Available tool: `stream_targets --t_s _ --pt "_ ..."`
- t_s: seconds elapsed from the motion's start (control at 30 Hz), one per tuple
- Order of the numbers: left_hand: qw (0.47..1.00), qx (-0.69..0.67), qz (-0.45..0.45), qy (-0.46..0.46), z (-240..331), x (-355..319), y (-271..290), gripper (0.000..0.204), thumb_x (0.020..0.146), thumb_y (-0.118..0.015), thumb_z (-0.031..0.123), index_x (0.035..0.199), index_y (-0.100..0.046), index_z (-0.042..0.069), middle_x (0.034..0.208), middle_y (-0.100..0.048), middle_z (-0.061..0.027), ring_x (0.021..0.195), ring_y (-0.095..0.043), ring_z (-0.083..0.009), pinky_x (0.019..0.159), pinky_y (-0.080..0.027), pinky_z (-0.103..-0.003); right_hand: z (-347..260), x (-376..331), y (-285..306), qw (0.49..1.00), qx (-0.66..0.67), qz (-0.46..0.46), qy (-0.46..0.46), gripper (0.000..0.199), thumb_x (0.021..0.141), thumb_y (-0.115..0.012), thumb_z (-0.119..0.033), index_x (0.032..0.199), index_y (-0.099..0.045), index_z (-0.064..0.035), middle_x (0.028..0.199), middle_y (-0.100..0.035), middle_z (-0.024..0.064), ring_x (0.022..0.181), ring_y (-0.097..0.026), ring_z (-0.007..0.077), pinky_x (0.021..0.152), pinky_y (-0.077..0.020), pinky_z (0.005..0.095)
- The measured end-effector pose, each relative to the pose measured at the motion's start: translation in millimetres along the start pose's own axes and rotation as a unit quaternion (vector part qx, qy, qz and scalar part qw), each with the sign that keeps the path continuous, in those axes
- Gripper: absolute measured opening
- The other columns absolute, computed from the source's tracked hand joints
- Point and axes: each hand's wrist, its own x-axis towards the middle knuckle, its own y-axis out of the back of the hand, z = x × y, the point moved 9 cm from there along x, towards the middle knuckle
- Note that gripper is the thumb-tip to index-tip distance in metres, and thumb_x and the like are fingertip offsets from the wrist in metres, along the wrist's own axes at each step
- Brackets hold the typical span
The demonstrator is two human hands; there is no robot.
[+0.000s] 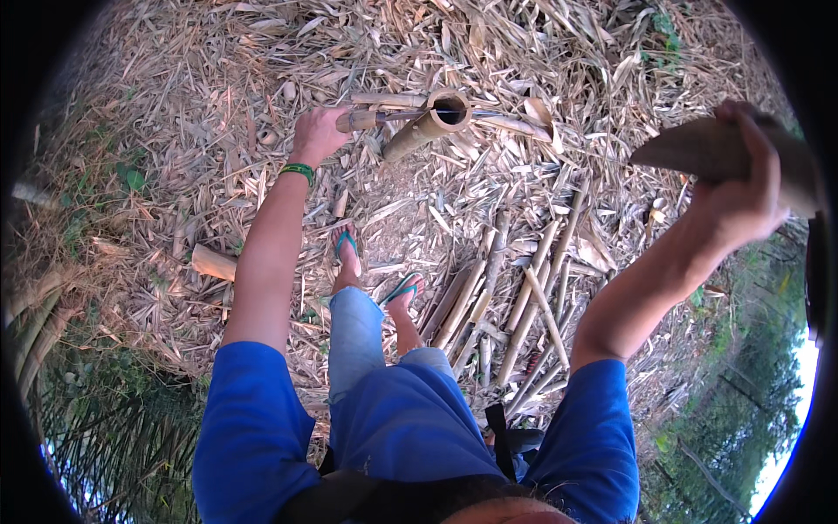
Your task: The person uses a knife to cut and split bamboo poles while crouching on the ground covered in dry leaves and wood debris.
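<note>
Gripped wood-handled knife point(375, 118) w/ L hand point(319, 136) across mouth of hollow, thick-walled tan bamboo tube point(415, 135) & clutched dk-brown, pointed wood pc point(703, 150) in R hand point(744, 199).

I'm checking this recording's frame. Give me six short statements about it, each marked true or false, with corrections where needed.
1. The left hand grips the wooden handle of a bladed tool. True.
2. The blade lies flat on the leaf litter. False: it crosses the open end of a bamboo tube.
3. The right hand is empty. False: it holds a thick brown piece, raised off to the right.
4. A green band circles the wrist of the left hand. True.
5. The feet have no footwear. False: they wear teal flip-flops.
6. Several bamboo sticks lie to the right of the feet. True.
</note>
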Motion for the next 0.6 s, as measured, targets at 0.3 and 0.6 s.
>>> stream_targets --t_s 0.3,0.6 --pt "0.999 -0.003 -0.025 0.029 4 9 16 0.040 0.073 -0.080 0.031 0.112 -0.077 0.021 0.096 -0.076 -0.0138 0.089 -0.071 -0.0370 0.081 -0.058 -0.046 286 -354 -3 0.727 -0.248 -0.327 -0.551 0.030 0.071 -0.069 -0.017 0.092 -0.064 0.0038 0.070 -0.062 0.0103 0.057 -0.058 0.0211 0.058 -0.0542 0.0324" --pt "0.999 0.026 -0.037 0.018 -4 4 17 0.034 0.074 -0.079 0.031 0.108 -0.076 0.023 0.093 -0.075 -0.0138 0.087 -0.071 -0.0366 0.078 -0.057 -0.048 33 -38 -18 0.997 -0.075 0.004 -0.008 0.019 0.082 -0.067 -0.022 0.081 -0.070 -0.0023 0.068 -0.066 0.0076 0.065 -0.064 0.0149 0.064 -0.0513 0.0319"
